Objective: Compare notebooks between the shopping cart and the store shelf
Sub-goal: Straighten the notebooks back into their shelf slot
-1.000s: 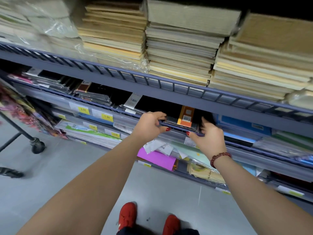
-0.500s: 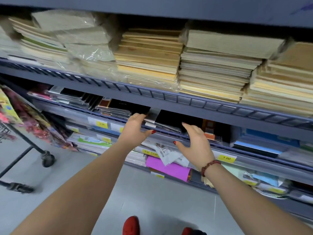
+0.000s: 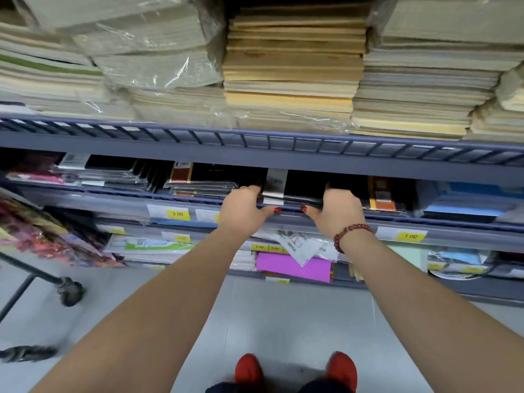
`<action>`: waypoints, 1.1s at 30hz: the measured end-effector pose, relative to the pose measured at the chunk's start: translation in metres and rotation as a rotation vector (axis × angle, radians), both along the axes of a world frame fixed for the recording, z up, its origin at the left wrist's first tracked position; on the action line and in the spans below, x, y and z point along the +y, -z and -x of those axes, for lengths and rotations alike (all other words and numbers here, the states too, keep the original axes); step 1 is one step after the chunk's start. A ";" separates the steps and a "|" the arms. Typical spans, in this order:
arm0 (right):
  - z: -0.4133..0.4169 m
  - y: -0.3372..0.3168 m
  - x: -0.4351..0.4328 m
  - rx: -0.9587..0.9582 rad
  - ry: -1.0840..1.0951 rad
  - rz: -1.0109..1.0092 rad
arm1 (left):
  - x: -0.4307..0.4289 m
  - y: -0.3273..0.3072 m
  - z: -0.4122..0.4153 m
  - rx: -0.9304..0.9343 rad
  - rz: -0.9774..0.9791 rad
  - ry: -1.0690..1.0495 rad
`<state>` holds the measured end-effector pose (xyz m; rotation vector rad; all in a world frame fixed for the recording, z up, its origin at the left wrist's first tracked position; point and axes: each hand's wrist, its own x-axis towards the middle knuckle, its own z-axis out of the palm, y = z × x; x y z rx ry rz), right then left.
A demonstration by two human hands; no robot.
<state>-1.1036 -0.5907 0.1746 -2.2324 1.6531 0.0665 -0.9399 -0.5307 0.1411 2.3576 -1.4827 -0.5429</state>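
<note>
A black shrink-wrapped notebook [image 3: 302,185] with a white label lies at the front of the middle store shelf [image 3: 181,197], on top of a low pile. My left hand [image 3: 243,207] holds its left end and my right hand [image 3: 341,209], with a red bead bracelet at the wrist, holds its right end. The fingers of both reach in over the cover, and the thumbs sit under the front edge. At the far left stands the shopping cart [image 3: 28,276], with a wheel and colourful packets showing.
Tall stacks of tan and cream notebooks [image 3: 295,75] fill the upper shelf, some in plastic wrap. More black notebooks [image 3: 204,180] lie to the left and blue ones [image 3: 465,205] to the right. Yellow price tags [image 3: 177,213] line the rail. Pink paper [image 3: 292,266] lies below.
Both hands have moved in from open and spread to closed on the ends of the black notebook. The view has shifted closer to the shelf and slightly left.
</note>
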 end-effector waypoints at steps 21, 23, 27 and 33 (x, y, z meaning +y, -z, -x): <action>-0.010 -0.001 0.027 -0.069 -0.250 0.220 | 0.065 -0.006 -0.051 -0.077 0.352 0.146; -0.028 -0.002 0.030 -0.085 -0.314 0.166 | 0.082 -0.006 -0.074 -0.098 0.395 0.033; -0.073 -0.001 0.036 -0.234 -0.260 0.016 | 0.105 0.000 -0.120 -0.021 0.283 -0.234; -0.127 0.007 0.034 -0.223 -0.142 -0.125 | 0.084 -0.006 -0.152 0.136 0.176 -0.200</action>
